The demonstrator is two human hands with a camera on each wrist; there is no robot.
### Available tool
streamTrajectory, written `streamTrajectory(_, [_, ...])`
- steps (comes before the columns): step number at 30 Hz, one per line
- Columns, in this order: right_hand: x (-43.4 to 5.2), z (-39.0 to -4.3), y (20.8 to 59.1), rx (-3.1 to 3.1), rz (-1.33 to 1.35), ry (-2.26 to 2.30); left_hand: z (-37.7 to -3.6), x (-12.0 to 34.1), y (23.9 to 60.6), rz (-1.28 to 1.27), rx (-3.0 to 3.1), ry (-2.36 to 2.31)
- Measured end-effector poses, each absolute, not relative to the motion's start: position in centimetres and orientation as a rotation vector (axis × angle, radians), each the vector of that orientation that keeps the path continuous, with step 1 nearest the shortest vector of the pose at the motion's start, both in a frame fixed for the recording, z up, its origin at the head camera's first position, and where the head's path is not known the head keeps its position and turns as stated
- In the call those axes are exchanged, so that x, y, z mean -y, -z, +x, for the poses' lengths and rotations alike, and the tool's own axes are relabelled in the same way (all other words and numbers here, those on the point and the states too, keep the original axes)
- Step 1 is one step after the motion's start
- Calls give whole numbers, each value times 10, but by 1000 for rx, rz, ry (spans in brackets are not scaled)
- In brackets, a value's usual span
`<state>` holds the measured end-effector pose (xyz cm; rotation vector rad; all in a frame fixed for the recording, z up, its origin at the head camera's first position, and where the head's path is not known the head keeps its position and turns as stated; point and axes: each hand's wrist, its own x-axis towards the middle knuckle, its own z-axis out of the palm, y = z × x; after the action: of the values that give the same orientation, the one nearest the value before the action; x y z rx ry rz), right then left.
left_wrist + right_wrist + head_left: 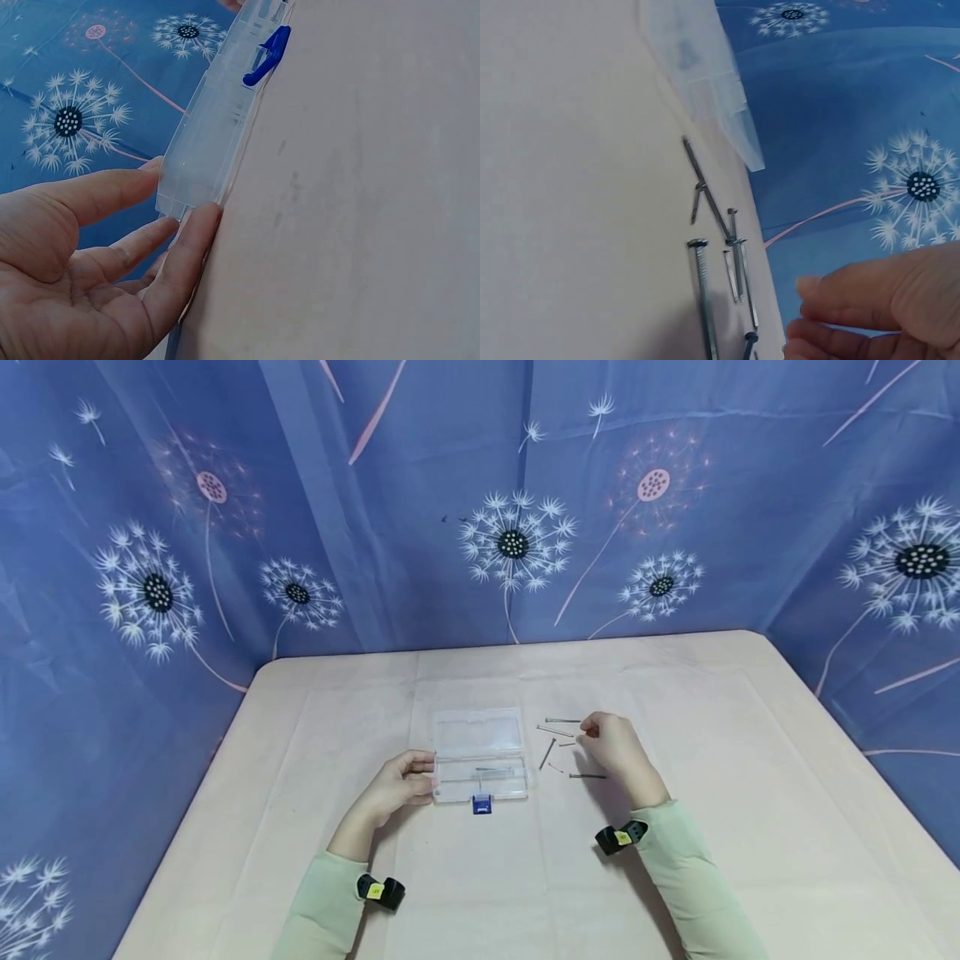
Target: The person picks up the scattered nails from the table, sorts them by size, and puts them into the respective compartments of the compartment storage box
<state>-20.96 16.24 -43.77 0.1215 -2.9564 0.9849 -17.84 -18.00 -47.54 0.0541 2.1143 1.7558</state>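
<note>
Pale green sleeves [690,877] with black wrist straps sit closest to the head camera, reaching up over a broad table covered in a plain cream cloth [750,793]. Behind it hangs a blue curtain printed with white dandelion heads [517,543], wrapping round both sides of the table.

At the middle of the cloth lies a clear rectangular plastic case [478,753] with its lid swung open and flat, a small blue latch [482,805] on its near edge. One thin nail shows inside its near half.

Left hand [397,783] rests at the case's left end; in the left wrist view the thumb above and fingers [191,240] below touch the corner of the clear plastic case [214,127], lightly bracing it, fingers fairly straight and not wrapped round it. The blue latch [268,56] shows farther along its edge.

Right hand [615,747] is just to the right of the case, over a loose scatter of grey steel nails [558,743] lying on the cloth. Its fingers are curled with thumb and fingertips drawn together; whether a nail is pinched between them I cannot tell. In the right wrist view the fingertips [817,289] hover just beside the nails [731,259], which lie crossed and overlapping near the lid's corner [720,97].
</note>
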Motion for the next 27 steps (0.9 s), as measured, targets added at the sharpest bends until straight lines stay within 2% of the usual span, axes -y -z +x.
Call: streamTrajectory(27, [-164,-208,450,3183,-221,-731,-177,176,474,9,-2163,-1741])
